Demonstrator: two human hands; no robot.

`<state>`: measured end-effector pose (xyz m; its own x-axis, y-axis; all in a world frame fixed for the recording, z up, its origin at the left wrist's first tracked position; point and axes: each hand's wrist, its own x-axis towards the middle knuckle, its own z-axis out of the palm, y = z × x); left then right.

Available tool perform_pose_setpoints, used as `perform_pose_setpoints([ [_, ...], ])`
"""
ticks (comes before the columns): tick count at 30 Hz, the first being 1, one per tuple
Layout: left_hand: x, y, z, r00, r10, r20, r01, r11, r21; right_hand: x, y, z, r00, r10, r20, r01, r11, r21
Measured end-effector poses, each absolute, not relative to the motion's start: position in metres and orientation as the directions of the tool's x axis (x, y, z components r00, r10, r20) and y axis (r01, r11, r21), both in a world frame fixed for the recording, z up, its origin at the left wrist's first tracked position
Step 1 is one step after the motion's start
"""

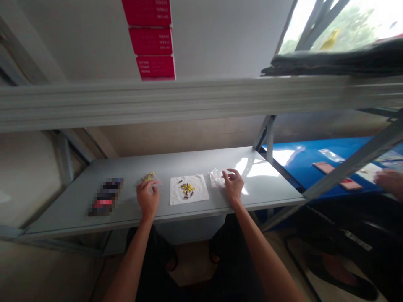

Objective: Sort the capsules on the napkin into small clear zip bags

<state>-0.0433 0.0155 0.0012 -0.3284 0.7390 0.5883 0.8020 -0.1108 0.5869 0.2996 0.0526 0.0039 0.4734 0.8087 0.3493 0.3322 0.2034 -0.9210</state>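
A white cloth or paper sheet (pixel 174 196) lies on the grey shelf in front of me, with a small pile of yellow and dark brown pieces (pixel 188 188) on it. Left of the sheet, my left hand (pixel 147 199) has its fingers curled at the edge of a clear plastic bag (pixel 147 177) that contains more yellow pieces. On the other side, my right hand (pixel 234 184) is at a crumpled clear plastic bag (pixel 215 178), thumb and fingers apart. Whether its fingertips touch a small dark piece there is too blurred to tell.
A pixelated dark object (pixel 107 196) lies at the left. Above runs a shelf beam (pixel 201 98) with stacked red boxes (pixel 153 42). To the right, past a metal post, another person's hand (pixel 390 182) is over a blue table (pixel 289 178) with a pink phone-like object (pixel 336 175).
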Motion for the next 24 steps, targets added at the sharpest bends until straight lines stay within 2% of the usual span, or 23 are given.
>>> perform_pose_setpoints([
  [7,-0.061,0.017,-0.009,-0.332,0.805,0.491,0.877,0.071,0.476,0.303,0.053,0.002,0.55,0.664,0.506,0.554,0.163,-0.816],
  [11,-0.061,0.017,-0.006,-0.321,0.824,0.467,0.896,0.104,0.431,0.303,0.054,-0.001,0.553,0.673,0.491,0.556,0.14,-0.819],
  [17,-0.069,0.016,-0.001,-0.332,0.838,0.433,0.879,0.109,0.463,0.305,0.056,-0.005,0.548,0.698,0.461,0.53,0.136,-0.837],
  [24,-0.071,0.016,0.002,-0.337,0.827,0.45,0.898,0.138,0.419,0.307,0.053,-0.005,0.55,0.699,0.458,0.52,0.142,-0.842],
])
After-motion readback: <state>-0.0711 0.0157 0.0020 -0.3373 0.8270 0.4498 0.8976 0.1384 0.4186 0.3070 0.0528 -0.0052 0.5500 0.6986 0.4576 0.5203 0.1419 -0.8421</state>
